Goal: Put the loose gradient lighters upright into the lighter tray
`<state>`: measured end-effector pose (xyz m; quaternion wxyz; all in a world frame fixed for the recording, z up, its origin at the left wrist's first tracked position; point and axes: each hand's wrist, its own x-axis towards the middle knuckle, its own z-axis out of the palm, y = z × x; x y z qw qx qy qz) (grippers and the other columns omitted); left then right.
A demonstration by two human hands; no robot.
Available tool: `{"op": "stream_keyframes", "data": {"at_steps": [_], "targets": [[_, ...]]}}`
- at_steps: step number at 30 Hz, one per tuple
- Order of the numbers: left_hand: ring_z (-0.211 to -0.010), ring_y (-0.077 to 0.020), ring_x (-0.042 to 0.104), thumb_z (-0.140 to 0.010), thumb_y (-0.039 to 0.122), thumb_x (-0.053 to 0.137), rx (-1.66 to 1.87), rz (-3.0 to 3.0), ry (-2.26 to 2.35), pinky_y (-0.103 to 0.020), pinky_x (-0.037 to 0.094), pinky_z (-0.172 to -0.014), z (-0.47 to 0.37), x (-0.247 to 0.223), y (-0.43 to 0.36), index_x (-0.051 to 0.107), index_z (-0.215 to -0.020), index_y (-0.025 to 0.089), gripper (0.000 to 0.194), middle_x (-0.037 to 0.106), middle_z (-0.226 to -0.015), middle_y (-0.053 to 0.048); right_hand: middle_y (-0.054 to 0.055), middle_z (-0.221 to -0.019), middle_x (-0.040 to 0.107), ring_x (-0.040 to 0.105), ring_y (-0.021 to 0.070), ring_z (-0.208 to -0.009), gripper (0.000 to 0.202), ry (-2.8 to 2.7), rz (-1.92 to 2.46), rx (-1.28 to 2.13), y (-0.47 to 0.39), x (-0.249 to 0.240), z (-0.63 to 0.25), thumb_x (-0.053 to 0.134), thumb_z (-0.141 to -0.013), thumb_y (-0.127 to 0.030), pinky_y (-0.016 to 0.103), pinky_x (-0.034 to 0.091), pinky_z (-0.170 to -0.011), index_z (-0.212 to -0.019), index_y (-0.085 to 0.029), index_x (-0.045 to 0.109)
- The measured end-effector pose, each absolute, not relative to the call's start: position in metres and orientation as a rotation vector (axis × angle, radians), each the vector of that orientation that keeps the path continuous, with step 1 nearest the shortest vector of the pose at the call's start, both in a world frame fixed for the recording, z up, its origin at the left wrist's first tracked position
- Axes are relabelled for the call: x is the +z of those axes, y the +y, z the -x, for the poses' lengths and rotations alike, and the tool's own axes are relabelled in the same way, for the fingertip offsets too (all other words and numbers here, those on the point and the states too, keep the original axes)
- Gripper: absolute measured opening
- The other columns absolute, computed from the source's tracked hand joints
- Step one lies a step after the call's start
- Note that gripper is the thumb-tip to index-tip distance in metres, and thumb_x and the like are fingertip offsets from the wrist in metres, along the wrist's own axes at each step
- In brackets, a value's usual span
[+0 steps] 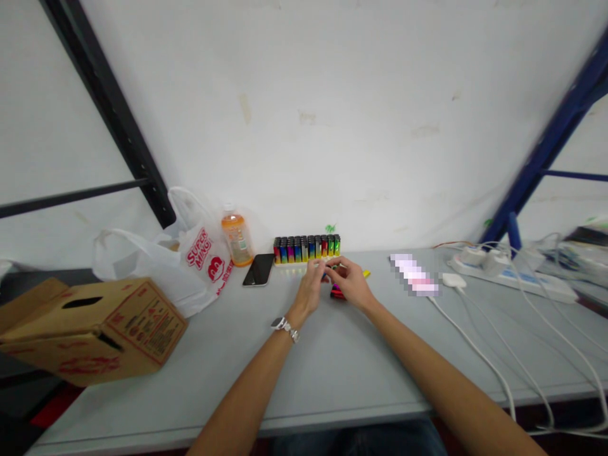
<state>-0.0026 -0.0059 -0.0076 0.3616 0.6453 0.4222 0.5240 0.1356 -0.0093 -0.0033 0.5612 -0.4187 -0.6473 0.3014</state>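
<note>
1. Neatly, glossy, black-topped lighters are ranked in a pale tray.
2. Nearside of tray, left hand and right hand are curled together; grip cannot be told.
3. Red lighter is part-covered by right hand.

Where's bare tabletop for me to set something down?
Bare table: between left forearm and right forearm; also between box and left forearm. Crowded: by the lighters, around left hand and right hand; far left, with bag and box; far right, with cables and power strip.
</note>
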Motion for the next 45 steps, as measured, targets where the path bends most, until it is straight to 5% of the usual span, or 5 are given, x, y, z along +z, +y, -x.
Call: {"op": "stream_keyframes", "data": {"at_steps": [3,7,31,38,45], "targets": [[-0.114,-0.0252,0.056,-0.084,0.04,0.063,1.363,-1.965,1.198,-0.042,0.041,-0.102,0.018,-0.005,0.001,0.057,-0.115,0.019,0.038,0.064,-0.115,-0.011,0.002,-0.066,0.067,0.065,0.0174,-0.062,0.034,-1.423,1.013,0.653,-0.001,0.001,-0.154,0.065,-0.083,-0.05,0.028,0.048,-0.059,-0.094,-0.018,0.062],[-0.098,-0.0218,0.061,-0.084,0.026,0.062,1.033,-2.254,1.054,-0.038,0.046,-0.095,0.035,-0.004,0.004,0.065,-0.094,0.02,0.012,0.067,-0.098,-0.007,0.005,-0.074,0.072,0.069,0.0203,-0.069,0.032,-1.354,1.095,0.429,0.014,0.004,-0.18,0.066,-0.081,-0.046,0.031,0.051,-0.067,-0.096,-0.018,0.063],[-0.091,-0.0236,0.061,-0.077,0.023,0.07,0.707,-2.605,0.987,-0.034,0.046,-0.086,0.024,-0.01,-0.002,0.072,-0.089,0.023,0.012,0.068,-0.093,-0.005,0.002,-0.076,0.072,0.061,0.0147,-0.067,0.011,-2.083,1.147,0.297,0.111,0.026,-0.17,0.065,-0.078,-0.015,0.026,0.046,-0.068,-0.083,-0.017,0.075],[-0.09,-0.0232,0.062,-0.08,0.025,0.068,0.633,-2.56,1.042,-0.033,0.047,-0.082,0.029,-0.01,0.001,0.071,-0.092,0.019,0.014,0.069,-0.094,-0.007,0.01,-0.106,0.055,0.06,0.0189,-0.091,0.028,-2.186,1.332,0.006,0.104,0.028,-0.17,0.064,-0.087,-0.027,0.033,0.047,-0.089,-0.113,-0.02,0.075],[-0.084,-0.0202,0.061,-0.087,0.037,0.058,0.598,-2.4,1.116,-0.031,0.047,-0.079,0.049,-0.01,0.011,0.07,-0.092,0.017,0.024,0.068,-0.09,-0.006,0.011,-0.111,0.044,0.056,0.0225,-0.098,0.057,-2.082,1.354,0.0,0.073,0.009,-0.174,0.057,-0.092,-0.032,0.04,0.044,-0.101,-0.147,-0.019,0.046]]}}
